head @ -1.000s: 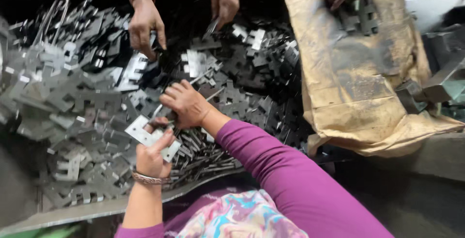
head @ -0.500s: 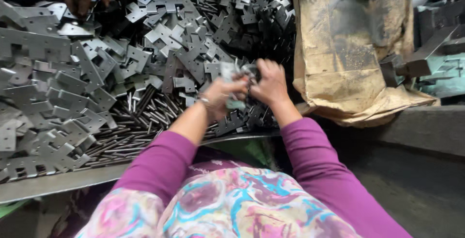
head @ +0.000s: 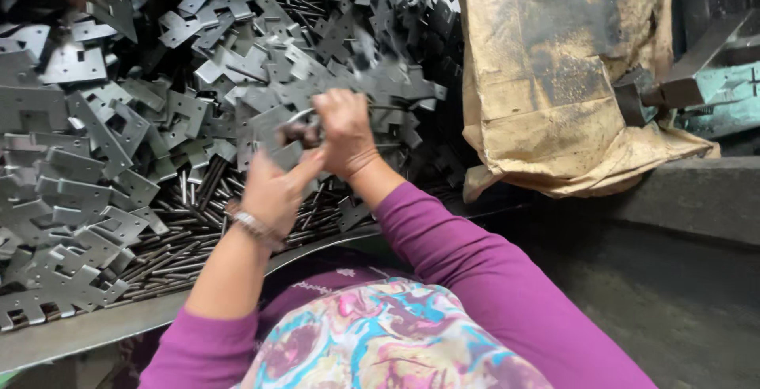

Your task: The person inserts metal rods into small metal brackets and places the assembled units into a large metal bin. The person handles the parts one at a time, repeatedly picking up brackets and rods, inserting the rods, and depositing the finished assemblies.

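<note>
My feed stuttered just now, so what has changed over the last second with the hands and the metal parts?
A second ago the left hand held a flat grey metal hinge plate alone while the right hand picked in the pile of grey metal plates. Since then the right hand has come over, and both hands now meet on the piece, working it together. The pile, the thin metal pins and the brown paper sack lie as before.

One package in sight: a big crumpled tan paper sack, soiled with dark greasy smudges, slumped at upper right beside the heap of grey metal plates, its lower edge drooping over a dark ledge. No labels, signs or screens showing.
</note>
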